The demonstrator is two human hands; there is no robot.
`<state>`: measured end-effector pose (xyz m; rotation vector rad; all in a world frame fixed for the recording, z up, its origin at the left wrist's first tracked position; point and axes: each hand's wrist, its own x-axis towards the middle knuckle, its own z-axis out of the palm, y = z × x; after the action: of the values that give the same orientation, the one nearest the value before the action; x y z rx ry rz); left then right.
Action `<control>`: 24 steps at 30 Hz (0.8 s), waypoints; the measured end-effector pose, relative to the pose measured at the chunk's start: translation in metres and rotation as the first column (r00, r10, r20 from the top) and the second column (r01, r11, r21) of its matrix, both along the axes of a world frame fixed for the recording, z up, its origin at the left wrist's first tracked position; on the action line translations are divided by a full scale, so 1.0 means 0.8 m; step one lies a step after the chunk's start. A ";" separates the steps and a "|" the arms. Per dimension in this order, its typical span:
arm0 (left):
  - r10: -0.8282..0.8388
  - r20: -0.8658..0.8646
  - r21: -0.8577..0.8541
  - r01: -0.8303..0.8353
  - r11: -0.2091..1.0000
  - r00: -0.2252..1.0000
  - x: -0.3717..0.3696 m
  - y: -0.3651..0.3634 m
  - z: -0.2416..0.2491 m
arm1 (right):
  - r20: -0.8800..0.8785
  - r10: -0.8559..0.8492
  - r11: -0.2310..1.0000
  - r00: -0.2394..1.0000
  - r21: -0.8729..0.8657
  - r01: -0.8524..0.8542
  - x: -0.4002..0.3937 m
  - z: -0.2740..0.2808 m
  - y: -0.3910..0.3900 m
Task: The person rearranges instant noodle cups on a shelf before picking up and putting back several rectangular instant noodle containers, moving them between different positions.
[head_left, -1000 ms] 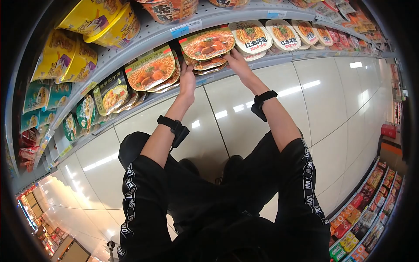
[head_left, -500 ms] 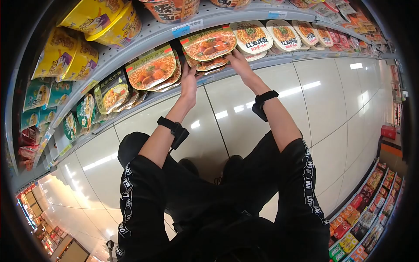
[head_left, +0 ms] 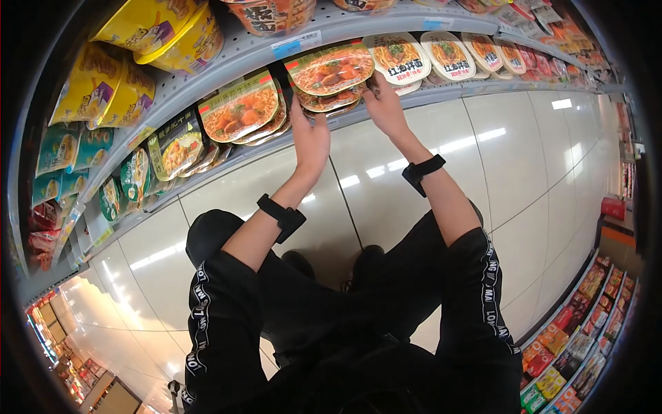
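Metal shelving is carrying rows of noodle packs, and a stack of orange-lidded noodle trays is sitting on its lower tier, beside white-lidded trays. Both hands are gripping that stack: the left hand is clasping its left edge, the right hand its right edge.

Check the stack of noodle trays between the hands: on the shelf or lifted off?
On the shelf. The stack of noodle trays rests on the shelf edge, the left hand and right hand flanking it.
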<state>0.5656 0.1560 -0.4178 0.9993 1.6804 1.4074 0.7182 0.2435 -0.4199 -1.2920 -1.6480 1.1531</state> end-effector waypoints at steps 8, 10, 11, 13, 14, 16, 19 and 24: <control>-0.083 0.052 0.019 0.082 0.996 0.995 -0.004 0.013 0.018 | -0.221 -0.006 0.999 0.975 -0.053 -0.006 -0.011 -0.006 -0.002; -0.094 0.277 -0.004 0.099 0.995 0.956 -0.003 0.008 0.046 | -0.219 0.022 0.996 0.976 -0.078 -0.040 -0.014 0.002 -0.005; -0.092 0.277 -0.005 0.097 0.995 0.957 -0.004 0.009 0.045 | -0.219 0.023 0.996 0.975 -0.079 -0.041 -0.014 0.006 -0.005; -0.091 0.303 0.025 0.088 0.996 0.949 -0.008 0.012 0.040 | -0.226 0.007 0.992 0.974 -0.123 -0.036 -0.016 0.010 -0.006; -0.089 0.302 0.022 0.086 0.996 0.949 -0.009 0.011 0.040 | -0.227 0.008 0.991 0.974 -0.125 -0.038 -0.017 0.011 -0.006; -0.095 0.272 -0.023 0.105 0.994 0.958 -0.012 0.010 0.042 | -0.225 -0.022 0.987 0.974 -0.160 -0.014 -0.017 0.012 -0.006; -0.118 0.289 0.006 0.122 0.993 0.950 -0.015 0.010 0.041 | -0.265 -0.013 0.988 0.964 -0.151 -0.028 -0.016 0.003 -0.004; -0.128 0.298 -0.009 0.136 0.991 0.946 -0.018 0.012 0.036 | -0.233 -0.014 0.988 0.972 -0.150 -0.022 -0.014 0.006 -0.008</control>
<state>0.5511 0.1657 -0.3889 0.8210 1.3843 1.3645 0.7070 0.2374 -0.4153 -1.1936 -1.4146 1.3989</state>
